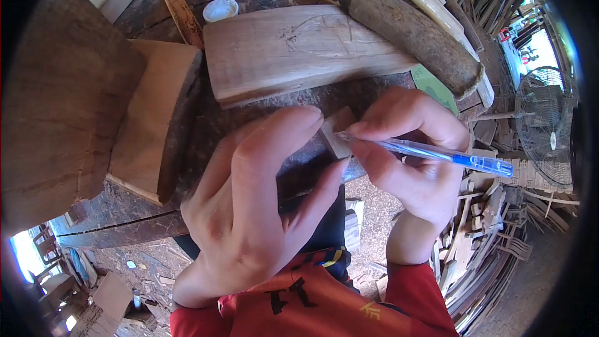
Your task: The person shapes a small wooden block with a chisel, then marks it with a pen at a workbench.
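Note:
My right hand (412,150) pinches a clear pen with a blue end (437,151) between thumb and fingers. The pen's tip meets a small pale wooden block (337,140). Curled around that block from the left is my left hand (249,193), its forefinger at the upper edge and its thumb at the lower one. Just beyond both hands, a long thick wooden piece (299,50) lies on the dark worktop (199,125), with pencil-like marks on its top face. The block's underside is hidden.
A worn wooden mallet (412,34) rests across the long piece's right end. A white cap-like dish (221,10) sits behind. Large shaped timber (153,112) stands at left. A green card (435,87) lies near my right hand. A fan (546,128) and stacked wood are at right.

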`<state>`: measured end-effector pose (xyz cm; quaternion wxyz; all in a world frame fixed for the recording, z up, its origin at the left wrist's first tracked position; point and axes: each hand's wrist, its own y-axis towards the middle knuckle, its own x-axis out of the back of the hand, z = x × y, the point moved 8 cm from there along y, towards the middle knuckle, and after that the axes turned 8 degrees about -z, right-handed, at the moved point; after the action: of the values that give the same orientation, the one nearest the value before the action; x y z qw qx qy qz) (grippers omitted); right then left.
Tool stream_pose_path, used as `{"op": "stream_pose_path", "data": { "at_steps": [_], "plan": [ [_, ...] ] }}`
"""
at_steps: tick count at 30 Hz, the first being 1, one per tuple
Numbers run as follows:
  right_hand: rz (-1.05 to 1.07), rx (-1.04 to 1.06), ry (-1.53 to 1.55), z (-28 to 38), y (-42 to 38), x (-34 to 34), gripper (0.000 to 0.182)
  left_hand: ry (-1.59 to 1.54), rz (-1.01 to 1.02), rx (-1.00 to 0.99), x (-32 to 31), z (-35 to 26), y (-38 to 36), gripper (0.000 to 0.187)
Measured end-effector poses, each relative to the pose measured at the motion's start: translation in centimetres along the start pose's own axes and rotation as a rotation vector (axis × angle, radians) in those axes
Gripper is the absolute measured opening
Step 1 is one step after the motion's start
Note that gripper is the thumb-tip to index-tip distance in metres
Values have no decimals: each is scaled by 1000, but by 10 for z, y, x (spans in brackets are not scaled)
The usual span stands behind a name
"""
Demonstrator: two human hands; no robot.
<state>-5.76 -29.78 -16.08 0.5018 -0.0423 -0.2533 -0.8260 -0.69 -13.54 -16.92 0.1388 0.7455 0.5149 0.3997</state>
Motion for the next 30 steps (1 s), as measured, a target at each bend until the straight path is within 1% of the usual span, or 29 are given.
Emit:
{"op": "stream_pose_path", "data": {
  "at_steps": [5,14,23,30],
  "plan": [
    [27,22,-21,2,2,-2,19,10,29,4,0,0,-1,71],
    [17,9,17,1,0,-1,18,-1,28,7,0,0,-2,73],
    [51,-1,1,-1,0,0,19,13,41,-27,-1,-1,-2,72],
    [47,21,36,-1,0,0,22,9,18,-23,-1,0,-3,71]
  ]
}}
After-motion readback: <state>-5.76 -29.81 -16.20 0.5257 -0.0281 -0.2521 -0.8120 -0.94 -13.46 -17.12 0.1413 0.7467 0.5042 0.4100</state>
